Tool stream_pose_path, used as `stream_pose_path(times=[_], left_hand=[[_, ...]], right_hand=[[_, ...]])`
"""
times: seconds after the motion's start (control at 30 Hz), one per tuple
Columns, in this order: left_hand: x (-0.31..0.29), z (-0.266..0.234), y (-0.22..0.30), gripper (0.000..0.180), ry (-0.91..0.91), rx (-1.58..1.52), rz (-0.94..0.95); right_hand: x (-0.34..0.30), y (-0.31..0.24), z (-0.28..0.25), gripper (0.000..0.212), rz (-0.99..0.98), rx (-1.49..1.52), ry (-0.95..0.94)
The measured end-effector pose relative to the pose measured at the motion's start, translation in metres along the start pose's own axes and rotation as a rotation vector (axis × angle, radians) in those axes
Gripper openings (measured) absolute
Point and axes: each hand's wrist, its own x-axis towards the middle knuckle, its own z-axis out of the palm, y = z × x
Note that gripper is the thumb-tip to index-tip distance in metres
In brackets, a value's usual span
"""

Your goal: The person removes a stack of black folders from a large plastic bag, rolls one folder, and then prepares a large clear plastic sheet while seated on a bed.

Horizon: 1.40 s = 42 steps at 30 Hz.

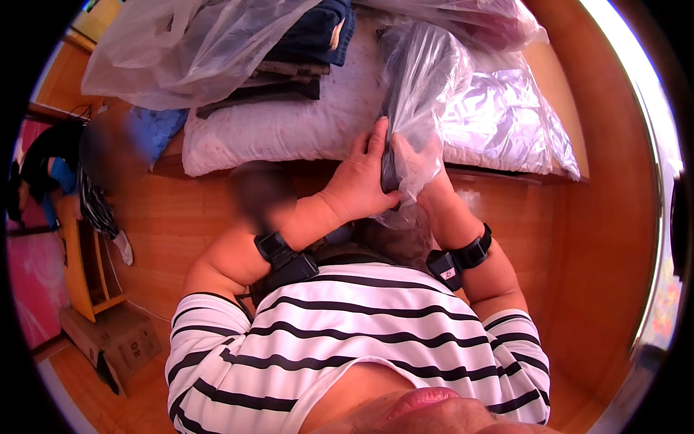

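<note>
A dark folded garment stands on edge between my hands, its far part inside a clear plastic bag. My left hand grips its left side, thumb at the near end and fingers stretched along the cloth. On the other side my right hand is closed on the bag and the garment, its fingers partly veiled by the plastic. The bag lies over a white padded mattress with small marks.
At the back left, folded jeans top a stack of dark clothes, partly under a large translucent bag. Shiny clear wrapping covers the mattress's right part. Far left are another person, a wooden stool and a cardboard box.
</note>
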Motion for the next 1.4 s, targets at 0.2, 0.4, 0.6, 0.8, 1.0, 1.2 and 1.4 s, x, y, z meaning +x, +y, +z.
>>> stream_pose_path(times=[0.2,0.4,0.6,0.8,1.0,1.2,1.4], left_hand=[[-0.006,-0.004,0.012,0.113,-0.082,0.248,0.155],[-0.007,-0.001,-0.006,0.097,-0.084,0.506,0.412],[-0.002,-0.038,0.029,0.098,-0.218,0.415,0.363],[0.012,-0.042,0.035,0.1,-0.072,0.121,0.1],[0.017,-0.03,-0.057,0.044,-0.012,-0.343,-0.156],[-0.001,0.024,-0.096,0.042,-0.348,-1.375,-0.729],[0.009,0.034,-0.086,0.047,-0.63,-1.695,-0.812]], right_hand=[[-0.003,0.032,-0.019,0.042,0.153,0.405,-0.176],[0.019,0.078,-0.023,0.048,-0.336,-0.724,-0.168],[0.038,0.106,-0.056,0.048,0.372,1.01,-0.463],[0.019,0.061,-0.01,0.064,0.059,0.418,-0.024],[-0.004,0.033,-0.008,0.066,0.096,0.131,0.09],[0.001,0.041,-0.024,0.046,0.3,0.532,-0.163],[0.008,0.063,-0.051,0.061,0.429,0.796,-0.306]])
